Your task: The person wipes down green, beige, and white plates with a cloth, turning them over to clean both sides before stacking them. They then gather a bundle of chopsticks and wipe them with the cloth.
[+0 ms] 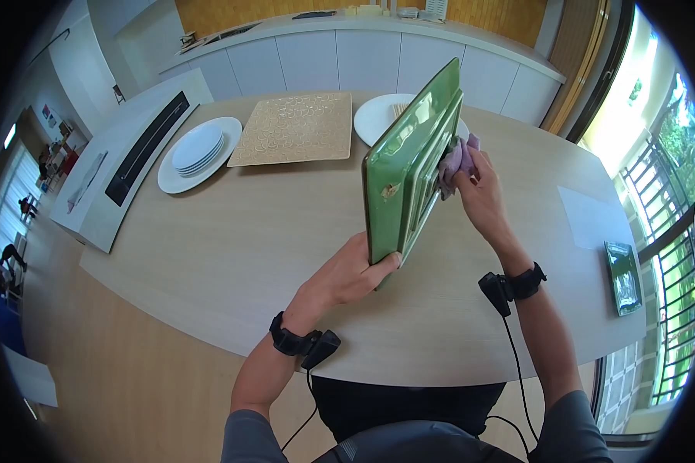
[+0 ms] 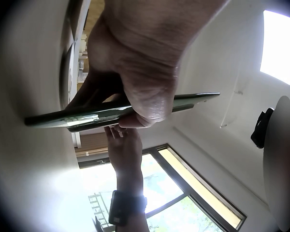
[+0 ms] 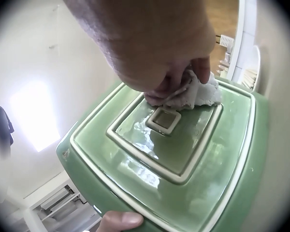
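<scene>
A glossy green square plate is held up on edge over the table, tilted. My left hand grips its near lower edge, the thumb lying on the underside. In the right wrist view the plate's underside shows raised pale square ridges, with the left thumb at the rim. My right hand holds a bunched lilac cloth against that underside, near the small central square. Part of the cloth is hidden under the fingers.
A beige textured square platter lies at the back of the table. Left of it, small white plates are stacked on a larger white plate. Another white plate sits behind the green one. A small dark green dish rests at the right edge.
</scene>
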Demonstrator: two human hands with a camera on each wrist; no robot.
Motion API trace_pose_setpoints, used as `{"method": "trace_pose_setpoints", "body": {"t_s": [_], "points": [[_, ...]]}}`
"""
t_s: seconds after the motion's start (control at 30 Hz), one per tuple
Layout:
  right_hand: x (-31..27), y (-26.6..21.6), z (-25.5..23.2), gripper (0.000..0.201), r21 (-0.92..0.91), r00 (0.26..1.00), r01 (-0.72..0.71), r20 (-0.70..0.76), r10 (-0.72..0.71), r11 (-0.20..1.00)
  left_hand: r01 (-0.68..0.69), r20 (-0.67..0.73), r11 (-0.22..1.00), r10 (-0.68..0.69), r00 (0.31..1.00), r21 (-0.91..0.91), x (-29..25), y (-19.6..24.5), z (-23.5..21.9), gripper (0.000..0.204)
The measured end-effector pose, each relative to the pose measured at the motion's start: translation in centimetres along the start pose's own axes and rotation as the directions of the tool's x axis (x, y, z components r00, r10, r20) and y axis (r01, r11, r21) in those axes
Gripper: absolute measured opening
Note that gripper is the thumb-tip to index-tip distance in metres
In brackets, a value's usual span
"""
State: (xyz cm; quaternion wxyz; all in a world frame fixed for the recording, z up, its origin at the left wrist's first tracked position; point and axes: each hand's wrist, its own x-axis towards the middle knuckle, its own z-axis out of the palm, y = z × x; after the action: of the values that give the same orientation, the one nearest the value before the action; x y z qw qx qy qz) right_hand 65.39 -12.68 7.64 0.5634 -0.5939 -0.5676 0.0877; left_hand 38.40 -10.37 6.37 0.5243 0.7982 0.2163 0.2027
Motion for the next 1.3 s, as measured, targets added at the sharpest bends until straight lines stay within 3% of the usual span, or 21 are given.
{"method": "trace_pose_setpoints", "body": {"t_s": [0.1, 0.23, 0.4, 0.5, 0.63, 0.7, 0.9, 0.97, 1.03, 1.17, 1.23, 1.3], "points": [[-1.0, 1.1, 0.2, 0.047, -0.054, 0.994, -0.072, 0.074, 0.076, 0.996, 0.003, -0.003, 1.0, -0.003, 1.0, 0.003, 0.1, -0.1, 0.0, 0.03], [-2.4, 0.9, 0.6, 0.042, -0.152, 0.994, -0.083, 0.061, 0.093, 0.985, 0.039, 0.001, 0.999, -0.039, 0.999, -0.02, 0.1, 0.1, 0.0, 0.03], [-2.9, -3.1, -0.4, 0.031, -0.073, 0.905, -0.34, 0.246, 0.347, 0.938, 0.034, 0.01, 0.999, -0.034, 0.999, 0.001, 0.0, 0.1, -0.1, 0.03], [-3.8, -1.8, -0.2, 0.031, 0.005, 0.878, -0.381, 0.317, 0.36, 0.925, -0.013, -0.028, 1.0, 0.013, 1.0, -0.005, -0.1, 0.3, 0.2, 0.028], [-4.7, -3.4, -0.2, 0.032, -0.029, 0.836, -0.435, 0.359, 0.416, 0.9, -0.086, -0.073, 0.996, 0.085, 0.994, -0.015, 0.0, 0.0, 0.5, 0.026], [-5.0, -5.1, -0.3, 0.042, -0.023, 0.823, -0.433, 0.398, 0.406, 0.901, -0.071, -0.063, 0.997, 0.07, 0.996, -0.017, 0.0, -0.2, 0.4, 0.025], [-5.3, -7.7, -0.5, 0.041, -0.091, 0.771, -0.453, 0.46, 0.441, 0.887, 0.027, 0.029, 1.0, -0.027, 0.999, -0.009, 0.2, -0.6, -0.3, 0.035], [-5.7, -7.6, -0.4, 0.041, -0.059, 0.78, -0.442, 0.468, 0.416, 0.895, 0.054, 0.056, 0.998, -0.053, 0.997, -0.016, 0.2, -0.4, -0.3, 0.036], [-5.8, -7.8, -0.4, 0.04, -0.029, 0.788, -0.433, 0.473, 0.394, 0.901, -0.021, 0.016, 1.0, 0.021, 1.0, 0.004, 0.1, 0.3, -0.1, 0.04], [-5.6, -9.5, -0.7, 0.037, 0.123, 0.85, -0.394, 0.426, 0.31, 0.911, -0.041, 0.014, 0.998, 0.04, 0.999, 0.04, 0.1, 0.3, 0.0, 0.044], [-5.0, -10.0, -0.7, 0.036, 0.151, 0.864, -0.382, 0.408, 0.295, 0.912, -0.132, -0.081, 0.991, 0.13, 0.988, -0.02, 0.1, -0.1, 0.4, 0.019], [-4.4, -10.3, -0.8, 0.033, 0.3, 0.904, -0.355, 0.35, 0.243, 0.886, -0.109, -0.077, 0.994, 0.107, 0.991, -0.022, -0.1, 0.0, 0.3, 0.019]]}}
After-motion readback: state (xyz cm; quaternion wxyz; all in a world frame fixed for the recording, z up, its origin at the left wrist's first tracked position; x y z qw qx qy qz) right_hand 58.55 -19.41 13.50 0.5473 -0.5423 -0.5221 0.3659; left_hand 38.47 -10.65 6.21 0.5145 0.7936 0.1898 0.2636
